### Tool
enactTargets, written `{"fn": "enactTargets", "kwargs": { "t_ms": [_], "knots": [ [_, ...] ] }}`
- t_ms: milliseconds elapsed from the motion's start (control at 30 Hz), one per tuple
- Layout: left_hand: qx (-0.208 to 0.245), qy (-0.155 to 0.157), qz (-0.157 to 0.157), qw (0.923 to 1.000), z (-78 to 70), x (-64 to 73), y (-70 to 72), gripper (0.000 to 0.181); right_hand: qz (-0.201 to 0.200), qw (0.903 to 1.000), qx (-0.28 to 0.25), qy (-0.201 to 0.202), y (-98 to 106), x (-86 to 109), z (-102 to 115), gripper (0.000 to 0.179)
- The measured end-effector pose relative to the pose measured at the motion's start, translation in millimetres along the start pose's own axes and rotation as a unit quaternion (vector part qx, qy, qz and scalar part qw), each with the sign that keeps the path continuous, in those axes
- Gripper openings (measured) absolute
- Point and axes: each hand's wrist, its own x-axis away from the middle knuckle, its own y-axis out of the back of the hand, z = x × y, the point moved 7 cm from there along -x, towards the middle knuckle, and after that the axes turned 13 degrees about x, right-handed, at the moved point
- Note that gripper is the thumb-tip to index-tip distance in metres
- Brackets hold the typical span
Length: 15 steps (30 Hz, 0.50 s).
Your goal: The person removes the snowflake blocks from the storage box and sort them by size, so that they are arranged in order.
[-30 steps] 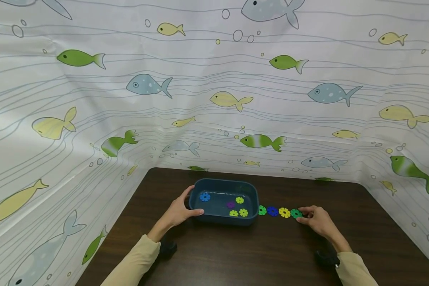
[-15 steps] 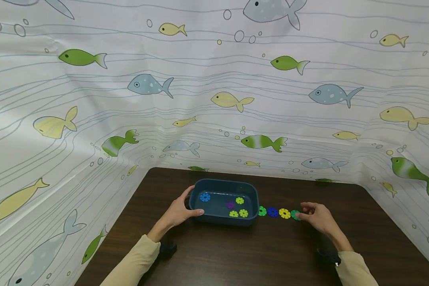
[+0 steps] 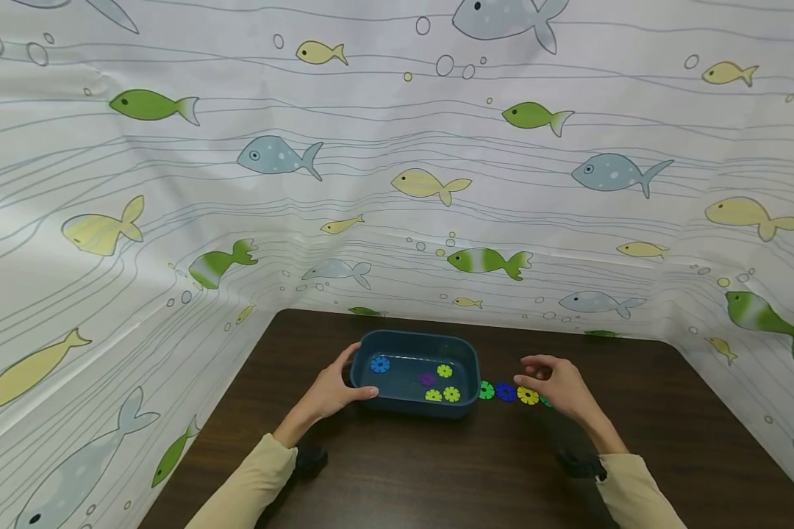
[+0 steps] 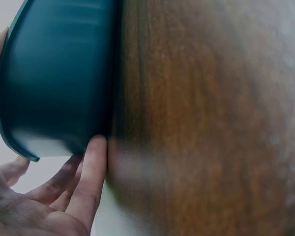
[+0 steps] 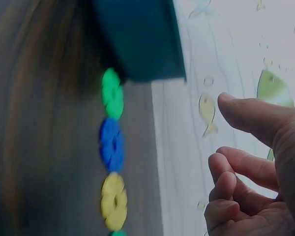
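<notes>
A dark teal plastic basin (image 3: 406, 406) stands on the table, with several notched snowflake discs in it: one blue disc (image 3: 380, 364), one purple disc (image 3: 426, 380) and a few yellow-green discs (image 3: 451, 394). My left hand (image 3: 328, 391) grips its left end, thumb over the front rim, fingers against the outer wall (image 4: 54, 93). From the basin's right end runs a row of discs: green (image 3: 486, 390), blue (image 5: 112, 145), yellow (image 5: 114, 201) and a darker green disc (image 3: 545, 401), partly hidden. My right hand (image 3: 561, 386) hovers above the row's right end, thumb and fingers apart, holding nothing.
The dark wood-grain table (image 3: 437, 477) carries everything. White sheeting (image 3: 370, 220) printed with fish rises behind the table and along both sides.
My right hand has come off the dark green disc at the row's end, risen and moved left over the row. The left hand and basin stay put.
</notes>
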Motion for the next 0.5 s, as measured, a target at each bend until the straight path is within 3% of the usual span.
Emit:
{"fn": "enactTargets", "kwargs": {
  "t_ms": [500],
  "knots": [
    [-0.003,-0.006,0.007,1.0000,-1.2,0.2,0.0,0.113,0.010,0.9957,-0.008,0.092,-24.0,-26.3,84.2,0.040]
  ]
}}
